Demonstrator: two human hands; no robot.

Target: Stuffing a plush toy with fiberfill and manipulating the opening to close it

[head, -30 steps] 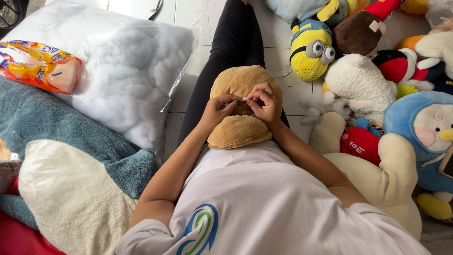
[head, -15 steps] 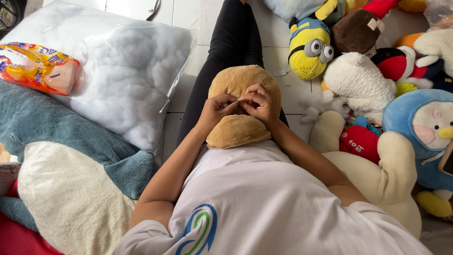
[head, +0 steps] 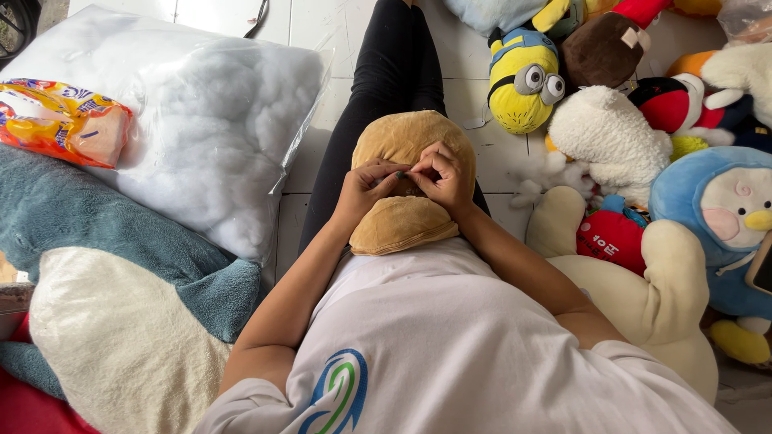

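White floor tiles [head: 241,12] form the working surface, with the seated person's black-clad legs [head: 386,88] stretched across them. Resting on the lap, against the white shirt [head: 450,337], is a tan plush piece [head: 406,221], rounded and creased across its middle; all positions below are given relative to it.

Left hand [head: 366,189]: laid on the plush at the crease, fingers curled, thumb and forefinger pinched together on the fabric. Right hand [head: 442,181]: directly beside it on the same crease, fingertips meeting those of the left and likewise pinched shut. Whether anything small sits between the fingertips cannot be determined (the spot is too small to resolve).

To the left of the plush lies a clear bag of white stuffing [head: 209,120], with an orange snack packet [head: 60,120] on its far-left edge. Nearer the viewer on that side is a large teal-and-cream plush [head: 104,265].

To the right stands a heap of soft toys: a yellow goggle-eyed toy [head: 523,80], a white fluffy toy [head: 611,141], a blue penguin-like toy [head: 724,217], a small red toy [head: 611,237] and a cream plush [head: 643,297] touching the person's right arm.
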